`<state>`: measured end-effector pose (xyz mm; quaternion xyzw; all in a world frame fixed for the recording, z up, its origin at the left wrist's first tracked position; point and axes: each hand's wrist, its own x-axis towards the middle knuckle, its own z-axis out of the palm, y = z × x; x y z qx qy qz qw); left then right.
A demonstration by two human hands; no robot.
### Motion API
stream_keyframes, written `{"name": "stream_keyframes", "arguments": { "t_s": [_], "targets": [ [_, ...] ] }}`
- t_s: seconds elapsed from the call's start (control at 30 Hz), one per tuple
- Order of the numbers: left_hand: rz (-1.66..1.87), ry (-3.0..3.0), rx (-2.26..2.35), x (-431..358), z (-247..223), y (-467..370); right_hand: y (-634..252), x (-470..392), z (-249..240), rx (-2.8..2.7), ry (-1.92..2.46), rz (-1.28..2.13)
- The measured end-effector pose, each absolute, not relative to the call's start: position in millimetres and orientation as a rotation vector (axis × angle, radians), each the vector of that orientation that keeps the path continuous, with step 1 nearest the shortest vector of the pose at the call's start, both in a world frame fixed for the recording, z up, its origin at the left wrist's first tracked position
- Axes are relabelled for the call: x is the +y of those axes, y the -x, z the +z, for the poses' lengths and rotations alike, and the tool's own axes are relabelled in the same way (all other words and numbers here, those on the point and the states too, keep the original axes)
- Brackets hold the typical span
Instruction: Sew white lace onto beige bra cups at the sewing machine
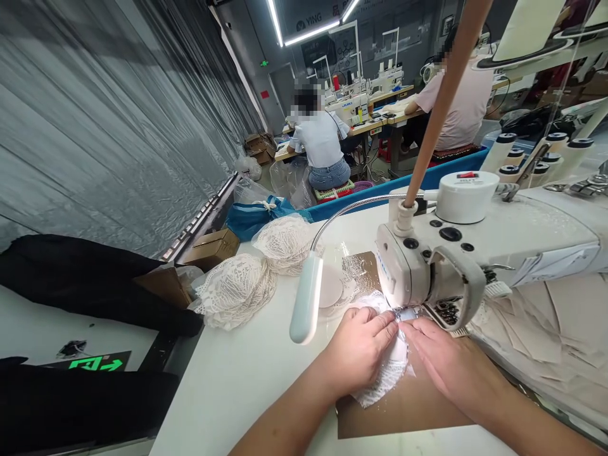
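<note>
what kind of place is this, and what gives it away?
Probably a garment sewing workshop: a sewing machine stands close in front, lace pieces are piled on the white table, and other people sit at benches with more machines beyond.

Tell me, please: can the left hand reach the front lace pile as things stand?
Probably yes: the front lace pile lies left of the left hand on the white table, though the lamp hangs partly between and the hand rests on a lacy piece.
</note>
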<state>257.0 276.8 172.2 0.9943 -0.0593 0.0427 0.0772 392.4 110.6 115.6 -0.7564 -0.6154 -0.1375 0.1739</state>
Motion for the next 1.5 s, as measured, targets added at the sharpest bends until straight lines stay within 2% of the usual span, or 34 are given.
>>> {"name": "stream_keyframes", "arguments": {
  "t_s": [0.67, 1.03, 1.23, 1.5],
  "targets": [
    [0.283, -2.936, -0.125, 288, 171, -260, -399, 106, 106, -1.746, 2.15, -0.22],
    [0.316, -2.824, -0.217, 287, 177, -248, -401, 102, 126, -1.743, 2.067, -0.111],
    [0.285, -2.828, -0.045, 284, 172, -251, -399, 102, 136, -1.721, 2.05, -0.077],
    [0.185, -2.713, -0.068, 290, 176, -252, -399, 102, 136, -1.709, 2.048, -0.067]
  ]
}}
